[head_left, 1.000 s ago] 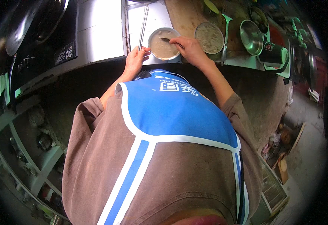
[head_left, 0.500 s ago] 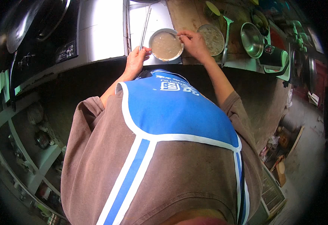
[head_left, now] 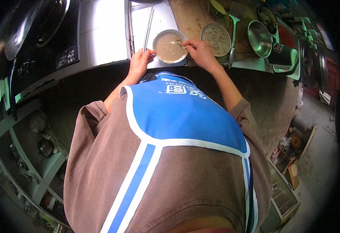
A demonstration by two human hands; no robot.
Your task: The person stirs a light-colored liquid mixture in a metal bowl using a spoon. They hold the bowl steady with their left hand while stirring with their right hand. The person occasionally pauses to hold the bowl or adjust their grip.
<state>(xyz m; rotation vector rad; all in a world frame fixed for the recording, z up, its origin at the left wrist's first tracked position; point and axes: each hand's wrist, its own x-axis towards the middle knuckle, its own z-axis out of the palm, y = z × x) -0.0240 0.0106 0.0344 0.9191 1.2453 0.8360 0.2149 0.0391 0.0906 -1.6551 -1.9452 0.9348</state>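
A white bowl (head_left: pixel 163 61) of greyish-brown, batter-like liquid stands at the counter's front edge. My left hand (head_left: pixel 140 62) is closed around a pair of long chopsticks (head_left: pixel 148 29) that point up and away. Its fingertips touch the bowl's left rim. From the right, my right hand (head_left: pixel 201 53) reaches over the rim, its fingers pinched on the handle of a spoon (head_left: pixel 177 43) that dips into the liquid. Most of the handle is hidden by the fingers. Just right of this hand sits a second round dish (head_left: pixel 217 39) with a pale, lumpy mixture.
A slotted spatula (head_left: pixel 233 40) lies right of the second dish, then a metal bowl (head_left: pixel 260 39) and a dark boxy thing with a green-white rim (head_left: pixel 284 58). Far left are a black stove (head_left: pixel 57 42) and a pan (head_left: pixel 18 31). White tiles (head_left: pixel 104 35) cover the counter's left part.
My right hand has moved slightly down and the spoon now shows in the liquid, nearer the bowl's middle. The left hand stays at the rim with the chopsticks. The view has shifted slightly.
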